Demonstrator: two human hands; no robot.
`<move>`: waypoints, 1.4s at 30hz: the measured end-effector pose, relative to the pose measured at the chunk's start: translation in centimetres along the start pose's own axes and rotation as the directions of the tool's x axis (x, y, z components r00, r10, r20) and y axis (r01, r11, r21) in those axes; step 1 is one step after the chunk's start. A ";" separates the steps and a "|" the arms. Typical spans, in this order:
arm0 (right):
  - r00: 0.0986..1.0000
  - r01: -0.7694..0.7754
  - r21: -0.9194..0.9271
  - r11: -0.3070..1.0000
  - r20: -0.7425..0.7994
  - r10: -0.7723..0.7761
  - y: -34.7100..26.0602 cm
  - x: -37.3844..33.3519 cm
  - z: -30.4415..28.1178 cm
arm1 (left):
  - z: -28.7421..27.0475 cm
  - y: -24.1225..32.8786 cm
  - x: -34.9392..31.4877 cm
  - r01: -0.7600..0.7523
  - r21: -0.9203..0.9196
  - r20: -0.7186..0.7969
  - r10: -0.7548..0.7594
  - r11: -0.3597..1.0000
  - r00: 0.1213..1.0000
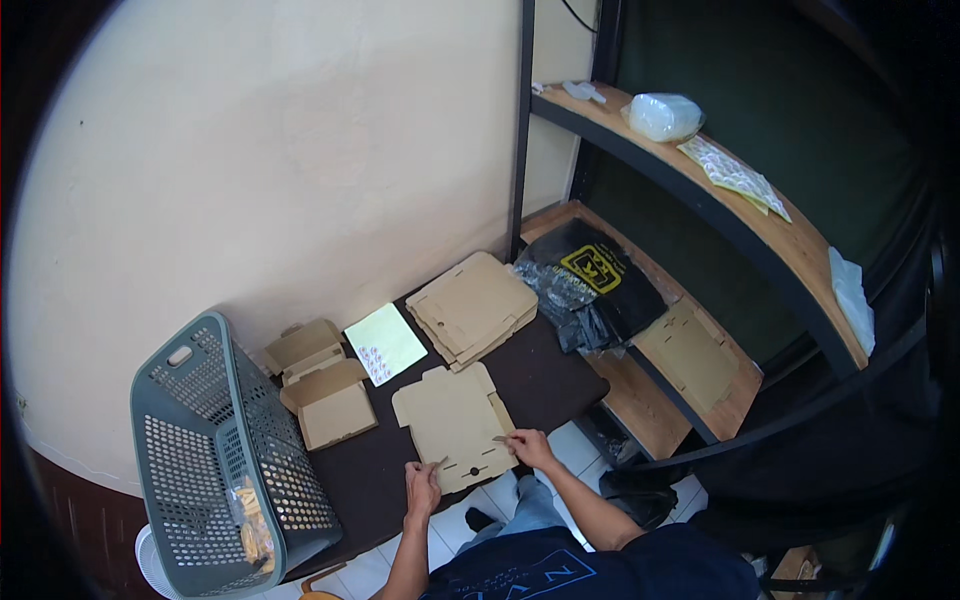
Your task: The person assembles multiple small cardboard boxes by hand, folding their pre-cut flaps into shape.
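Observation:
A flat, unfolded cardboard box (450,415) lies at the near edge of the dark table, its near end with slots and a round hole jutting toward me. My left hand (422,488) is closed at its near left corner, pinching a small flap there. On the opposite side, my right hand (530,447) pinches another small flap at the right edge. Both flaps look turned up from the sheet. Behind it rests a stack of flat cardboard boxes (472,305).
Two opened small cardboard boxes (335,408) and a pale printed sheet (390,340) lie at the left. A grey-green perforated basket (225,440) stands at the table's left end. Shelves (700,180) at the right hold black plastic bags (600,285) and another flat cardboard piece (690,355).

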State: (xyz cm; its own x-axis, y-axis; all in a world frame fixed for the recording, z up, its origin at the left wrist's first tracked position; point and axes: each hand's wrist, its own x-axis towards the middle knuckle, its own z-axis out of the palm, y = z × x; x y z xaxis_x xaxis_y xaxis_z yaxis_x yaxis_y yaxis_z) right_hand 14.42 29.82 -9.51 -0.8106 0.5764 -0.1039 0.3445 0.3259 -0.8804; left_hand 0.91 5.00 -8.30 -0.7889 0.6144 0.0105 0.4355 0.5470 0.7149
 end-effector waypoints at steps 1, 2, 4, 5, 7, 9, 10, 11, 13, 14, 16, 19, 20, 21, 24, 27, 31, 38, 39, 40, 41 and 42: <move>0.997 -0.047 -0.073 0.996 -0.060 0.043 -0.3 0.0 0.5 | 0.4 -0.1 0.0 -0.011 -0.006 -0.007 0.011 1.000 1.000; 0.999 0.014 -0.242 0.970 -0.032 -0.022 -0.5 0.3 0.8 | 0.5 0.2 -0.1 -0.018 0.036 -0.004 0.018 0.999 1.000; 0.996 0.079 -0.492 0.867 0.083 -0.044 -0.7 0.5 1.5 | 0.9 0.5 -0.1 -0.032 0.085 0.009 0.032 0.996 0.999; 0.986 0.097 -0.572 0.814 0.167 0.000 -1.0 0.6 2.0 | 0.8 0.6 -0.2 -0.039 0.079 0.008 0.038 0.996 0.999; 0.986 0.087 -0.590 0.803 0.163 0.014 -2.3 0.4 2.2 | 0.2 0.4 -0.3 -0.032 0.017 0.012 0.032 0.999 0.999; 0.985 0.093 -0.605 0.791 0.172 0.016 -2.4 0.4 2.0 | 0.0 0.1 -0.1 -0.060 -0.010 -0.013 0.060 0.998 0.998; 0.980 0.083 -0.632 0.770 0.192 0.052 -2.3 0.7 2.1 | -0.1 -0.2 0.1 -0.038 -0.044 -0.022 0.037 0.998 0.999; 0.980 0.085 -0.636 0.767 0.191 0.049 -2.5 0.5 2.0 | -0.3 -0.4 0.2 -0.011 -0.077 -0.029 0.009 0.997 1.000; 0.982 0.173 -0.597 0.783 0.170 -0.088 -2.9 0.1 1.7 | -0.4 -0.8 0.5 -0.012 -0.058 -0.020 0.010 0.998 1.000; 0.989 0.147 -0.574 0.805 0.115 -0.098 -3.8 -0.3 1.4 | -0.6 -0.4 0.6 0.016 -0.072 -0.003 -0.016 0.997 1.000; 0.990 0.143 -0.530 0.836 0.081 -0.118 -4.0 -0.3 1.1 | -0.9 0.4 1.0 0.042 -0.089 0.006 -0.041 0.995 0.999; 0.988 0.134 -0.412 0.901 -0.012 -0.153 -3.1 -0.2 1.2 | -1.2 2.3 1.2 0.072 -0.172 -0.158 -0.100 0.982 0.982; 0.983 0.138 -0.338 0.931 -0.065 -0.170 -3.0 -0.1 1.3 | -1.5 2.5 1.1 0.178 -0.178 -0.119 -0.200 0.968 0.973; 0.983 0.139 -0.339 0.930 -0.063 -0.170 -2.8 0.1 1.4 | -1.6 2.7 1.1 0.280 -0.180 -0.079 -0.297 0.943 0.952; 0.983 0.034 -0.214 0.976 -0.172 -0.072 -2.5 0.8 1.7 | -1.5 1.4 1.2 0.289 0.000 -0.006 -0.289 0.957 0.957; 0.992 -0.093 -0.329 0.940 -0.113 0.058 -2.2 1.4 1.5 | -1.2 0.7 1.5 0.358 0.065 0.014 -0.360 0.931 0.933; 0.992 -0.115 -0.398 0.910 -0.087 0.088 -1.7 1.4 1.8 | -1.1 -0.2 1.3 0.358 0.109 0.022 -0.363 0.927 0.932; 0.972 -0.232 -0.379 0.896 -0.111 0.205 -0.6 2.1 1.6 | -1.7 -3.1 2.0 0.364 -0.030 0.261 -0.344 0.931 0.902; 0.964 -0.256 -0.356 0.899 -0.164 0.210 -0.3 2.5 1.7 | -1.8 -3.2 2.6 0.428 -0.100 0.269 -0.390 0.898 0.881; 0.953 -0.282 -0.284 0.916 -0.190 0.234 0.9 3.1 1.7 | -3.1 -1.2 3.7 0.507 -0.138 0.320 -0.446 0.851 0.836; 0.967 -0.233 -0.330 0.915 -0.175 0.184 1.0 3.6 1.7 | -3.0 -1.9 4.0 0.502 -0.149 0.276 -0.452 0.852 0.848; 0.985 -0.167 -0.429 0.887 -0.110 0.132 0.2 3.5 1.4 | -2.1 -3.4 4.0 0.431 -0.170 0.180 -0.403 0.886 0.898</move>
State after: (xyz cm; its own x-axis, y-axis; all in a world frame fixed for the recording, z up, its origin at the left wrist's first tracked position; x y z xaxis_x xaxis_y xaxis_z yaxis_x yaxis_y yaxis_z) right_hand 10.99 30.85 -10.72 -0.7007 0.6936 -0.1675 0.6446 0.5148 -0.5652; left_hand -4.57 4.42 -9.21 -0.8056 0.4334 -0.4040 -0.0281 0.6532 0.7567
